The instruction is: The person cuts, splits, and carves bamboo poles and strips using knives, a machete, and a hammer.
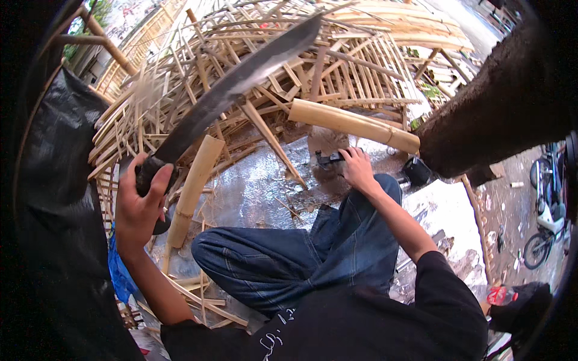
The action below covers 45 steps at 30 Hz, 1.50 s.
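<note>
My left hand (pixel 141 198) is closed round the dark handle of a machete. The long, broad machete blade (pixel 235 84) points up and to the right, in front of the bamboo pile. Beside that hand, a bamboo length (pixel 195 186) stands at a slant. My right hand (pixel 359 168), near my raised knee, has its fingers curled on a small black object (pixel 328 159) whose kind I cannot make out. Just beyond it lies another split bamboo length (pixel 355 124), one end by the dark trunk.
A large heap of bamboo strips (pixel 349 72) spreads across the far side. A thick dark trunk (pixel 500 102) rises at the right, and black sheeting (pixel 60 180) hangs at the left. Shiny sheeting (pixel 253 174) covers the ground. A bicycle (pixel 545 222) and a red-labelled bottle (pixel 501 295) are farther right.
</note>
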Each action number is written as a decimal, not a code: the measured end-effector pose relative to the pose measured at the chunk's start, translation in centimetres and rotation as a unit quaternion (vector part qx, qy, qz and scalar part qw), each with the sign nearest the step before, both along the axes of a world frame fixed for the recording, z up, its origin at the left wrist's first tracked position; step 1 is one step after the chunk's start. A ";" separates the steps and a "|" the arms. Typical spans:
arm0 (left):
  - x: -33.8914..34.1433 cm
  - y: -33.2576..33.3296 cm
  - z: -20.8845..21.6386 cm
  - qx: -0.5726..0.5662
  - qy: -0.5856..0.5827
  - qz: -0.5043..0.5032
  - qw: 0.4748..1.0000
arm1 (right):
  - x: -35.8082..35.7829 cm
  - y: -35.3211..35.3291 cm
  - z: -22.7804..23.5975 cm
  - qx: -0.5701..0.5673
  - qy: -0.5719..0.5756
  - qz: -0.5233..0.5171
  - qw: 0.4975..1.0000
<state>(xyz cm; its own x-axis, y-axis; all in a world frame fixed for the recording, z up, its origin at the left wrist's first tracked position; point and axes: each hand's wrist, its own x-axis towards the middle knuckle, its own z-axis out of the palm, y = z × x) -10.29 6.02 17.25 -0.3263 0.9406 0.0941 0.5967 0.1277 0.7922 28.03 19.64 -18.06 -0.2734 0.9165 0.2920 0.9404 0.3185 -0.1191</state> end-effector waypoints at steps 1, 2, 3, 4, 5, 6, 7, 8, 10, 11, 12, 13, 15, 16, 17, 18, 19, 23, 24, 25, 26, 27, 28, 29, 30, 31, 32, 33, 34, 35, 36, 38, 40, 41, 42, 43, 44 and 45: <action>0.4 -0.3 0.9 0.003 0.042 -0.003 0.999 | -0.4 0.2 0.5 -0.009 -0.001 0.010 1.000; 0.4 -0.3 1.5 0.007 0.040 0.010 0.999 | -0.3 0.3 0.8 -0.019 -0.004 0.017 1.000; 0.4 -0.3 2.1 0.001 0.064 -0.017 0.998 | -0.3 1.2 1.1 -0.014 -0.006 0.029 0.999; 0.7 0.0 2.5 -0.004 0.086 -0.053 0.995 | 0.3 2.3 1.2 -0.064 -0.011 0.034 0.997; 1.4 -0.1 3.0 0.011 0.089 -0.043 0.995 | 0.5 3.0 1.2 -0.115 -0.014 0.041 0.992; 1.3 -0.1 3.2 0.014 0.087 -0.037 0.995 | 1.0 3.2 1.2 -0.111 -0.017 0.047 0.993; 0.8 -0.4 3.5 -0.025 0.085 -0.036 0.995 | 0.9 3.7 1.4 -0.106 -0.027 0.100 0.989; 0.5 -0.3 3.4 -0.064 0.078 -0.040 0.994 | 1.0 4.1 1.9 -0.101 -0.041 0.149 0.983; 0.6 -0.4 2.8 -0.028 0.098 -0.014 0.995 | 1.2 3.1 2.0 -0.105 -0.036 0.167 0.980; 0.8 -0.5 2.9 -0.015 0.137 -0.014 0.990 | 1.6 2.6 1.3 -0.117 0.004 0.149 0.982; 1.1 -0.6 3.0 -0.003 0.175 -0.014 0.985 | 2.1 2.1 0.6 -0.130 0.043 0.130 0.982; 1.3 -0.9 3.1 0.001 0.164 -0.026 0.986 | 1.8 1.4 0.7 -0.158 0.084 0.103 0.978; 1.2 -0.4 1.8 0.049 0.181 -0.034 0.982 | 3.0 0.8 0.0 -0.185 0.213 0.090 0.955; 1.0 0.0 1.0 0.086 0.206 -0.041 0.974 | 3.1 0.6 0.9 -0.187 0.204 0.089 0.957; 1.3 -0.6 2.1 0.018 0.152 -0.054 0.987 | 2.2 -0.3 3.2 -0.279 0.304 0.008 0.911; 1.9 -0.9 2.9 0.011 0.141 -0.054 0.988 | 1.9 -1.6 6.0 -0.362 0.393 -0.084 0.841; 2.5 -1.1 3.7 -0.038 0.134 -0.045 0.989 | 1.6 -2.7 9.5 -0.407 0.495 -0.119 0.758; 3.2 -0.8 3.2 -0.011 0.179 -0.049 0.983 | 2.0 -6.9 23.4 -0.242 0.434 -0.072 0.865; 3.1 -0.9 2.5 0.052 0.234 -0.040 0.970 | 2.4 -7.6 26.4 -0.199 0.443 -0.014 0.874; 3.3 -0.7 1.7 0.061 0.250 -0.024 0.966 | 2.5 -8.3 28.9 -0.111 0.434 0.031 0.893; 3.7 -0.8 1.7 0.059 0.247 -0.028 0.967 | 1.6 -9.2 31.7 -0.053 0.448 0.071 0.889; 4.3 -1.4 2.7 0.027 0.219 -0.036 0.975 | 1.7 -9.7 33.7 -0.032 0.471 0.071 0.879; 4.8 -1.7 3.4 -0.001 0.192 -0.046 0.980 | 0.9 -10.2 36.0 0.022 0.461 0.111 0.880; 5.0 -1.8 3.4 0.004 0.192 -0.049 0.980 | 0.9 -9.9 37.2 0.036 0.466 0.123 0.876; 5.1 -2.1 3.4 -0.013 0.202 -0.050 0.978 | 0.2 -10.2 38.9 0.039 0.463 0.133 0.876; 5.2 -2.4 3.6 -0.029 0.211 -0.052 0.976 | -0.3 -10.5 40.6 0.042 0.472 0.139 0.869; 5.3 -2.4 3.7 -0.021 0.210 -0.053 0.976 | -0.6 -10.6 41.8 0.044 0.482 0.147 0.863; 5.4 -2.4 3.6 -0.032 0.218 -0.055 0.974 | -0.5 -10.5 42.4 0.042 0.508 0.147 0.848; 5.4 -2.7 3.7 -0.042 0.225 -0.053 0.972 | -0.8 -10.5 42.4 0.048 0.505 0.151 0.849; 5.6 -3.1 3.6 -0.021 0.220 -0.059 0.974 | -1.2 -10.2 41.4 0.058 0.510 0.156 0.844; 5.5 -3.3 3.2 -0.018 0.218 -0.057 0.974 | -1.5 -9.8 40.3 0.067 0.516 0.161 0.839; 5.5 -3.1 2.4 0.042 0.228 -0.088 0.969 | -1.7 -9.7 38.9 -0.017 0.368 0.132 0.920; 6.0 -3.3 3.3 0.008 0.209 -0.096 0.973 | -2.9 -10.5 39.8 -0.183 0.265 0.049 0.946; 6.0 -3.4 3.9 -0.030 0.193 -0.102 0.975 | -3.1 -11.0 39.9 -0.101 0.231 0.084 0.964; 5.8 -3.4 4.1 -0.029 0.192 -0.104 0.976 | -2.7 -11.3 40.1 -0.100 0.229 0.083 0.965; 5.7 -3.4 4.1 -0.036 0.194 -0.092 0.976 | -1.8 -11.3 40.2 -0.018 0.221 0.121 0.968; 5.5 -3.6 4.2 -0.041 0.195 -0.081 0.977 | -2.2 -11.8 41.4 -0.057 0.313 0.118 0.941; 5.3 -3.8 4.2 -0.042 0.193 -0.080 0.977 | -2.6 -12.2 42.7 -0.089 0.403 0.114 0.903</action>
